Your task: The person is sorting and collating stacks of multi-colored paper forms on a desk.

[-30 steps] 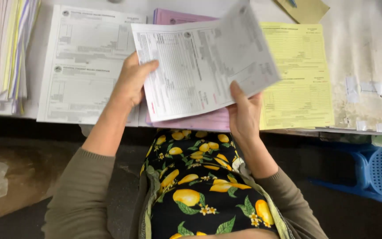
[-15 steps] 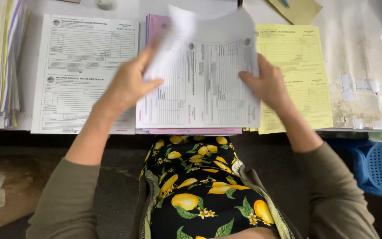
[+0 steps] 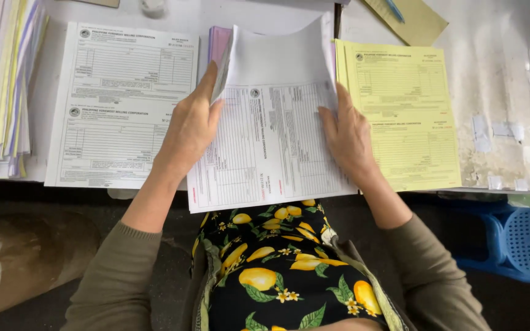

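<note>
While the person sat close against the table's near edge, a lemon-printed garment (image 3: 283, 270) filled the lap and olive sleeves (image 3: 118, 276) ran up toward the work. Off to the right, below the table, stood a blue plastic stool (image 3: 513, 239). Just beyond the lap, a white printed form (image 3: 265, 147) lay in the middle of the table (image 3: 504, 79), its lower edge hanging slightly over the rim. The left hand (image 3: 190, 132) rested on the form's left side, fingers nearly straight, with the fingertips pinching the edge of a sheet lifted and curled upward. The right hand (image 3: 349, 138) lay open and flat on the form's right side, fingers spread, pressing it down and gripping nothing. The lifted sheet (image 3: 280, 58) bowed back over the top of the pile, its blank underside showing, and a pink sheet (image 3: 218, 43) peeked out beneath it. To the left lay a stack of white forms (image 3: 121, 104), and farther left a loose pile of mixed papers (image 3: 1, 79). Just beside the right hand lay a stack of yellow forms (image 3: 403, 113). Farthest away, a tan envelope (image 3: 409, 21) sat at the table's upper edge.
</note>
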